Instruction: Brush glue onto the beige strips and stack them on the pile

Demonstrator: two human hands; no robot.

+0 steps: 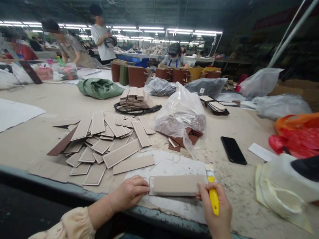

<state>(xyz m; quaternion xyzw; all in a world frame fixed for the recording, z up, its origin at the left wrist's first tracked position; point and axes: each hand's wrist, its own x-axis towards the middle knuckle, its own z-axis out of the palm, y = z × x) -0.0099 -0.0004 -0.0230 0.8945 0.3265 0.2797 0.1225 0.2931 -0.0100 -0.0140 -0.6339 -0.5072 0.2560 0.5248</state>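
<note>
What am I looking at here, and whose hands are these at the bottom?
This is one picture from a camera worn on a person's head, looking forward and down at their own bare hands; there is no machine. The left hand touches the left end of a flat beige rectangular panel lying on the pale worktable. The right hand grips a yellow-handled brush and touches the panel's right end. Behind lie a scattered pile of similar beige panels, a clear plastic bag of brown pieces and a black phone. Other people work farther back.
</note>
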